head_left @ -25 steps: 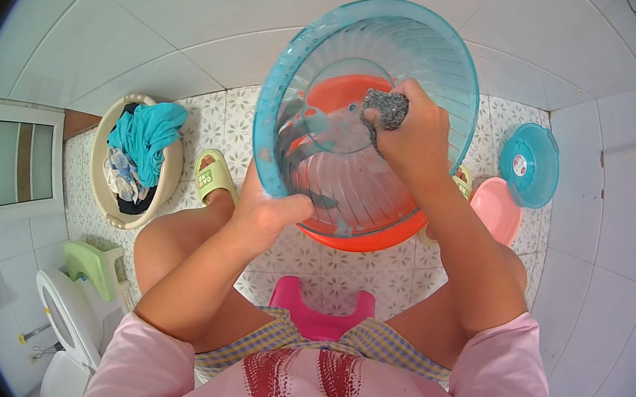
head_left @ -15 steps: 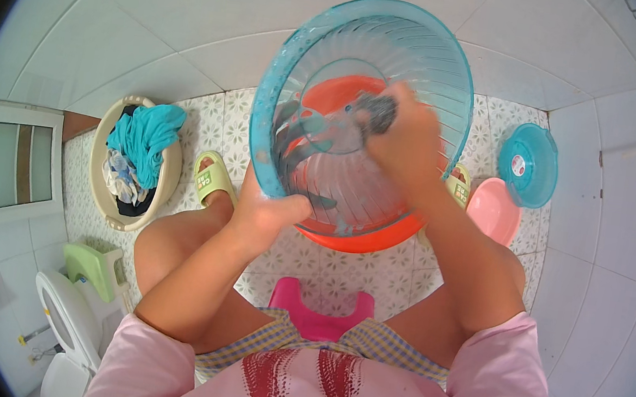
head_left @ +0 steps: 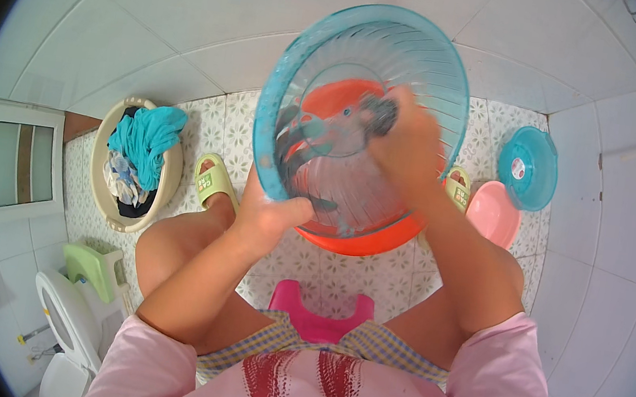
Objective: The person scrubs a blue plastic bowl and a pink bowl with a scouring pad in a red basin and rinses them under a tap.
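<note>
A clear teal washbasin (head_left: pixel 266 133) is held tilted in front of me, its open side toward me. My left hand (head_left: pixel 275 213) grips its lower left rim, with the thumb over the edge. Inside the basin my right hand (head_left: pixel 410 146), smeared by motion, is closed on a dark grey scouring pad (head_left: pixel 381 115) near the basin's bottom. Grey, wet-looking smears lie along the basin's left inner wall. Behind and below it is an orange-red basin (head_left: pixel 364 245), partly seen through the clear plastic.
To the left, a beige tub (head_left: pixel 98 179) holds clothes, including a teal cloth (head_left: pixel 143 137). At right sit a smaller blue basin (head_left: pixel 542 174) and a pink basin (head_left: pixel 495 212). A pink stool (head_left: pixel 318 324) is under me; a toilet (head_left: pixel 65 318) and green stool (head_left: pixel 91 270) stand lower left.
The teal basin has shifted slightly down and its tilt has changed a little. My right hand stays inside it with the pad, blurred in both frames. My left hand keeps its grip.
</note>
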{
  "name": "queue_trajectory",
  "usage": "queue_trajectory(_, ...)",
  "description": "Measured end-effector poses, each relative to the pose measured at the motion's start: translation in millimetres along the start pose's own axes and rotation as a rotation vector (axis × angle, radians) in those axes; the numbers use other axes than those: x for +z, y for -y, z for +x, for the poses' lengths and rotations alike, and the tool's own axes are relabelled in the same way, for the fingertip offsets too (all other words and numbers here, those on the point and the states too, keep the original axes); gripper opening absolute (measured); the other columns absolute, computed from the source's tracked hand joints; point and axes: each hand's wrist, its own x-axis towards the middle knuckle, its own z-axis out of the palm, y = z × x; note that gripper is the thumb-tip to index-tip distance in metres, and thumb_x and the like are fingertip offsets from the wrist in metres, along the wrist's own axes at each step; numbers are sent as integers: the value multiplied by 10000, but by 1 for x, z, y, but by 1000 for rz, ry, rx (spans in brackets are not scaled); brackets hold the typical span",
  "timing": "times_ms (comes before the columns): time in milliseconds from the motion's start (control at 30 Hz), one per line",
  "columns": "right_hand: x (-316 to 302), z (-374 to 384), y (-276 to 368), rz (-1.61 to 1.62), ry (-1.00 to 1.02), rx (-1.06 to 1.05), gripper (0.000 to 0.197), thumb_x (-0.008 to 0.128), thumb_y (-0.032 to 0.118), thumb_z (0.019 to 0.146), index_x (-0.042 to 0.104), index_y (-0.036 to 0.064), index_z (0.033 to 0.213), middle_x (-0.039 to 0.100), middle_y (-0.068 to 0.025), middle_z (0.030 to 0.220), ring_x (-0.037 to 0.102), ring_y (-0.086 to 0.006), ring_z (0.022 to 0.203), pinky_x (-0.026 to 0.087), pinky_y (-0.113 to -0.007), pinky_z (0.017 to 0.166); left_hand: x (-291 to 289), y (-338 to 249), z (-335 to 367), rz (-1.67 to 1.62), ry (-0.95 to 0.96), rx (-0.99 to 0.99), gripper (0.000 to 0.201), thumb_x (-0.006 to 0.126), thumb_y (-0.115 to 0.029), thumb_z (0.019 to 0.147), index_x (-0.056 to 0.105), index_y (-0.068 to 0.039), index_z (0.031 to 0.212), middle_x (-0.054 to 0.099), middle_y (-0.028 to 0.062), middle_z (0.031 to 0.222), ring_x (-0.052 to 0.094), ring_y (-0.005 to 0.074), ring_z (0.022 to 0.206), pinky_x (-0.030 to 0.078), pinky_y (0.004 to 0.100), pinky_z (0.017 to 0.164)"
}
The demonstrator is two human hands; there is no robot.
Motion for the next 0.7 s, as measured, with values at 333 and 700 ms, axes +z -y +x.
queue_trajectory(333, 10, -6, -7, -106, 98, -7, 236, 680, 149, 808, 494, 40, 904, 619, -207, 738, 613, -412, 729, 447, -480, 609, -5, 6, -2, -7, -7, -34, 879, 508, 47, 595, 228, -26, 1425, 377, 132, 1357, 402, 271, 1273, 546, 375, 868)
queue_trajectory(700, 8, 11, -12, -38, -131, -44, 263, 667, 206, 841, 508, 29, 953, 615, -203, 715, 614, -419, 702, 456, -479, 581, -7, 11, -6, -19, 6, -66, 897, 510, 60, 596, 205, -21, 1435, 336, 135, 1374, 359, 272, 1289, 557, 408, 847)
